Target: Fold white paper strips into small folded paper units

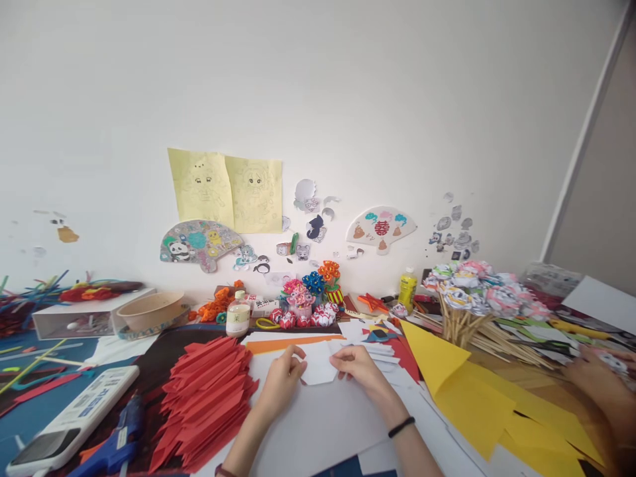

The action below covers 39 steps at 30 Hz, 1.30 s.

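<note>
Yellow sheets (472,411) sprawled between three and four o'clock, a broad white sheet (328,434) spread at six, a red paper pile (206,401) bristled between eight and nine. And at the clock's centre, the left hand (284,381) and right hand (365,371) both pinched the small white paper (318,372) by opposite sides! A folding or squaring-up step, seemingly; the next move likely called for even edges.

Paper strips (205,397) lie between the glue gun (119,438) and held sheet (319,370).
</note>
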Motion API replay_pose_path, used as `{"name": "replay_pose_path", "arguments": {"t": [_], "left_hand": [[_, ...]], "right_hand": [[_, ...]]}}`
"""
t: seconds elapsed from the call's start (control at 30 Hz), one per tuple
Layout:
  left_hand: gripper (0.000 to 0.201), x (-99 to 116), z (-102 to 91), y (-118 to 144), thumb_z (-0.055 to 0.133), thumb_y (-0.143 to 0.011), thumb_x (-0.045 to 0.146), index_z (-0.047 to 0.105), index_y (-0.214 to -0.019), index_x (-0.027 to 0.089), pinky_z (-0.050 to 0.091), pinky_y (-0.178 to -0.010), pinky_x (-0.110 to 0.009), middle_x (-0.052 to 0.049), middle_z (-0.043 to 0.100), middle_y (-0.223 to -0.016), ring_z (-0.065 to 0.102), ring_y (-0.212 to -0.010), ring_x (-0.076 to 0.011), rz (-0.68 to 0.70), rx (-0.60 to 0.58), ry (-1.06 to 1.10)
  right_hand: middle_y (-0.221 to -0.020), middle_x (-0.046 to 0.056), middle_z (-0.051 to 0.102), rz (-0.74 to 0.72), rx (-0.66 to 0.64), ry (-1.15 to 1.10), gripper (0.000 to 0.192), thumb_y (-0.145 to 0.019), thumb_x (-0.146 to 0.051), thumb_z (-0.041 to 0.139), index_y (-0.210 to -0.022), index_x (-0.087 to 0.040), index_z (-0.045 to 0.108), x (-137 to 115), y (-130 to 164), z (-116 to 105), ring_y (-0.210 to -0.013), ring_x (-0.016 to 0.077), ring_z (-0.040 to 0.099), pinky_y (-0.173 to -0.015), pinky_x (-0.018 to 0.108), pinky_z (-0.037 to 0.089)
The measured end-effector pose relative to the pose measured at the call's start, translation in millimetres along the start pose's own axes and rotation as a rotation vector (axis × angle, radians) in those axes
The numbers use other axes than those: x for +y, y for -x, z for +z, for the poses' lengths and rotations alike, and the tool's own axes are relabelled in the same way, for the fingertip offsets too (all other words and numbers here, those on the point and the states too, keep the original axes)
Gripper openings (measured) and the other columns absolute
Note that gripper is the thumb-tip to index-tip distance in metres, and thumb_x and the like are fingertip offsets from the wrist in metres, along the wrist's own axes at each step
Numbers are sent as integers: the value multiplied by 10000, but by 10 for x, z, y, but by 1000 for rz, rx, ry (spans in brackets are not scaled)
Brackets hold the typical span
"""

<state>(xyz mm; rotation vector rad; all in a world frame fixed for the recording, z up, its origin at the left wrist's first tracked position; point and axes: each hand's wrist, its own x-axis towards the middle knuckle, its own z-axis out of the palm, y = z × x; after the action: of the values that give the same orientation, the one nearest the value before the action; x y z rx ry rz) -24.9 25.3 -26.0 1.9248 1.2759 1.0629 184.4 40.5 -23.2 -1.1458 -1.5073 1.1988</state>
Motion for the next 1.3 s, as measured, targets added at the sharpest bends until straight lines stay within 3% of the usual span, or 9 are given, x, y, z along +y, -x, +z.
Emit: {"name": "replay_pose_path", "arguments": {"t": [0.1,0.27,0.4,0.5,0.67,1.0,1.13,1.3], "left_hand": [[58,15,6,75,437,-843,237,487,-841,208,336,-584,-223,42,563,-574,580,-597,-158,-57,-51,-182],[56,91,33,200,476,-812,196,524,-789,212,305,-606,-228,-6,622,-763,566,-729,-167,-22,-57,-440],[72,94,78,238,487,-778,147,528,-762,204,319,-621,-224,-6,613,-791,550,-723,-151,-20,-74,-439],[70,76,96,238,502,-764,151,546,-764,205,328,-622,-229,-2,608,-742,544,-702,-156,-44,-90,-440],[149,77,107,233,502,-736,128,592,-824,208,353,-681,-256,-13,613,-761,549,-742,-177,53,-83,-377],[163,-3,84,191,512,-728,165,652,-793,219,368,-628,-248,9,646,-686,538,-640,-161,13,-88,-286],[174,-10,89,190,510,-721,170,660,-791,223,374,-622,-244,18,654,-677,537,-619,-154,-18,-58,-294],[158,-6,57,191,534,-715,190,674,-781,223,369,-591,-227,29,649,-648,536,-598,-144,-36,-79,-271]], "right_hand": [[-593,22,644,52,-18,145,261,-584,-368,741,-663,-123,702,99,38,-69,-525,132,548,-504,232,385],[-659,41,688,-19,-96,364,175,-572,-282,753,-662,-137,716,251,76,-176,-631,172,595,-561,241,425],[-601,19,654,-70,-149,399,175,-601,-258,745,-732,-144,732,264,135,-180,-577,140,552,-527,221,392],[-617,-1,640,-153,-117,449,157,-625,-238,738,-765,-167,730,235,188,-134,-556,116,499,-511,212,351],[-648,-10,630,-237,-29,519,68,-690,-246,716,-727,-190,721,187,232,-35,-575,110,495,-551,218,347],[-668,-20,632,-251,36,525,31,-689,-193,728,-713,-205,710,188,247,31,-580,109,485,-571,215,354],[-726,-3,658,-216,-25,453,124,-691,-239,733,-813,-218,732,168,256,-12,-588,117,485,-576,223,372],[-726,-16,649,-186,-39,445,237,-643,-133,719,-857,-234,726,187,277,-8,-569,110,473,-570,220,379]]}}
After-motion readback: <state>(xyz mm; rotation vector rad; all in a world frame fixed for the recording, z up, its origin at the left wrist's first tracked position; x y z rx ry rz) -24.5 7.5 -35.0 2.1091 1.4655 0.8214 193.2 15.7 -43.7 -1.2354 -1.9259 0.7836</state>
